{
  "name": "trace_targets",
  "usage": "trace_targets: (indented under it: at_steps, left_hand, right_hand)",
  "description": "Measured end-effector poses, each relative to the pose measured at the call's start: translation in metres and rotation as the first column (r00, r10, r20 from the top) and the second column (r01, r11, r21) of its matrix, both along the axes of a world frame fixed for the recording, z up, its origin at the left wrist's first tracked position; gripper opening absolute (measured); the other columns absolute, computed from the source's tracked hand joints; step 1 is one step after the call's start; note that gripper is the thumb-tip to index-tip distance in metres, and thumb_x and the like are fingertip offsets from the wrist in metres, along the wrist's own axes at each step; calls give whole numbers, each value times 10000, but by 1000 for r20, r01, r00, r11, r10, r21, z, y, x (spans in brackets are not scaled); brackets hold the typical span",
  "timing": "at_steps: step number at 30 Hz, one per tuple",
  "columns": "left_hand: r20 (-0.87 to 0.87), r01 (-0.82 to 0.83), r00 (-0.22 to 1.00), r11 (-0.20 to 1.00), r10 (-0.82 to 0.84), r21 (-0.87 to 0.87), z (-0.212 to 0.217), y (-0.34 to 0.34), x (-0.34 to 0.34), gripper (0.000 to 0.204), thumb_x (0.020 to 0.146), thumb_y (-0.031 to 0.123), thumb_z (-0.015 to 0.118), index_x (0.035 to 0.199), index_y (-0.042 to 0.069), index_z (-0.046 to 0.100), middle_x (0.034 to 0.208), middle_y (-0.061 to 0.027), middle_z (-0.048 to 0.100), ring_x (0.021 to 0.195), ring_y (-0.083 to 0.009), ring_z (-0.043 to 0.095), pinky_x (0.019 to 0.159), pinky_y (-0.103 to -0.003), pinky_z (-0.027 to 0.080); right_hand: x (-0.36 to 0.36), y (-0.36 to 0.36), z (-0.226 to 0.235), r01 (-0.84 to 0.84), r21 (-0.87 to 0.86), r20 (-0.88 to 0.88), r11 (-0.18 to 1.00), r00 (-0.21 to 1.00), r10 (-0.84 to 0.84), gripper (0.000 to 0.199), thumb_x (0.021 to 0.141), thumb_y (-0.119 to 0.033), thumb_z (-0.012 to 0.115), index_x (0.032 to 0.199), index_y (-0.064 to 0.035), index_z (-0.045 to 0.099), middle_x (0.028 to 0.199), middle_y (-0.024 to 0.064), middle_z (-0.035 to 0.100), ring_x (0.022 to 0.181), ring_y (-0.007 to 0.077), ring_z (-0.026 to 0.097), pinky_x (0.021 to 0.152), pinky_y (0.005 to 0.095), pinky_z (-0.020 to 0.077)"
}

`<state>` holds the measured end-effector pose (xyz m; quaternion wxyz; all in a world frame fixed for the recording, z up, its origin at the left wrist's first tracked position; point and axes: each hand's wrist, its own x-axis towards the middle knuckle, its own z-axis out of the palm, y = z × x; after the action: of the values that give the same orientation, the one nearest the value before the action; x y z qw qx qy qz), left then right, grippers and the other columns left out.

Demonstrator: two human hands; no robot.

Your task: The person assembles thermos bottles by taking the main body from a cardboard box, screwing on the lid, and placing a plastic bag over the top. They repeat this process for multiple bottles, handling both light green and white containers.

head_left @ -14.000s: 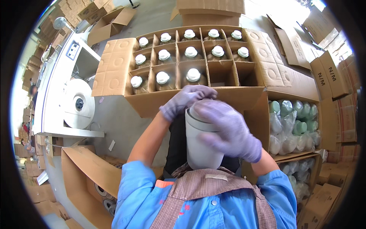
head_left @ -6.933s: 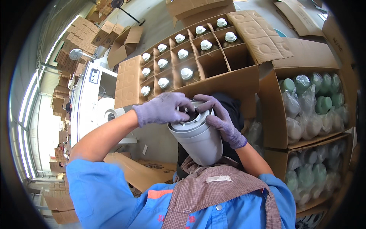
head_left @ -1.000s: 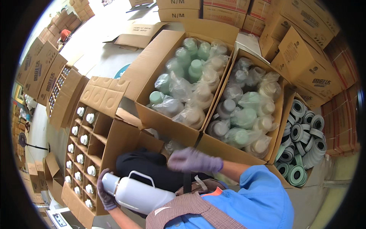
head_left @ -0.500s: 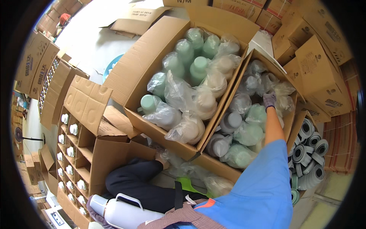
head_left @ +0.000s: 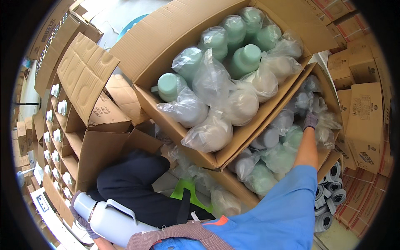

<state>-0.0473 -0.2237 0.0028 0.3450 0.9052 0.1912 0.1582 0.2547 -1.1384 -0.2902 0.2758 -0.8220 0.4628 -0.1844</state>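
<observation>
At the lower left, my left hand [head_left: 80,217], in a grey glove, is wrapped round the top end of a pale blue-grey thermos jug [head_left: 118,225]. The jug lies tilted across my lap, its handle upward. My right hand [head_left: 310,120], also gloved, is down in the right carton [head_left: 233,183] among bagged items. Its fingers look curled, but what they grip, if anything, is hidden. Around it are clear plastic bags [head_left: 325,118], a grey bagged jug [head_left: 268,137] and pale green bagged jugs [head_left: 279,158].
A large carton [head_left: 141,98] beside it holds several bagged green, cream and grey jugs. At left stands a divided carton [head_left: 100,154] with several white-topped items in its cells. Grey ring-shaped parts [head_left: 329,196] lie at right, near stacked cartons [head_left: 366,121]. A green plastic piece [head_left: 181,189] is by my leg.
The whole view has shifted, and the big carton appears larger and nearer. More of my left hand shows on the jug. My right hand remains inside the right carton.
</observation>
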Motion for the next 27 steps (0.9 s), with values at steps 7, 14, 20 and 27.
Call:
trace_targets:
  at_steps: [7, 14, 20, 27]
  left_hand:
    - [26, -8, 1000, 999, 9, -39, 1, -6, -3, 456, 1001, 384, 448, 1220, 3, 570, 1207, -140, 597, 1097, -240, 576, 978, -350, 446]
    - [130, 100, 988, 988, -85, -117, -4, -11, 17, 473, 1011, 393, 432, 1227, -3, 575, 1237, -148, 607, 1135, -237, 571, 1001, -356, 441]
    - [189, 21, 980, 925, 55, -379, 10, -16, 17, 491, 1030, 372, 411, 1186, -44, 621, 1184, -151, 645, 1101, -225, 603, 992, -351, 455]
    - [248, 95, 969, 926, -1, -366, 1, 2, 4, 445, 1031, 312, 442, 1212, -63, 600, 1225, -157, 609, 1150, -231, 561, 1018, -343, 413]
  right_hand:
    - [-25, 98, 138, -186, 164, 408, 969, 907, 105, 224, 898, -156, 673, 1059, -3, 646, 873, 46, 640, 640, 129, 554, 581, 278, 456]
    - [-70, 315, 187, -523, 548, 512, 653, 827, 232, 199, 938, -191, 658, 1056, -32, 662, 823, 68, 651, 586, 148, 595, 553, 281, 502]
    - [-63, 381, 194, -780, -172, 334, 602, 528, 780, 229, 956, -170, 607, 1106, -1, 638, 983, 142, 679, 868, 218, 667, 790, 336, 526]
    - [-48, 409, 229, -576, 732, 558, 363, 813, 166, 288, 967, -264, 560, 1148, -45, 606, 827, 44, 624, 536, 119, 552, 552, 331, 582]
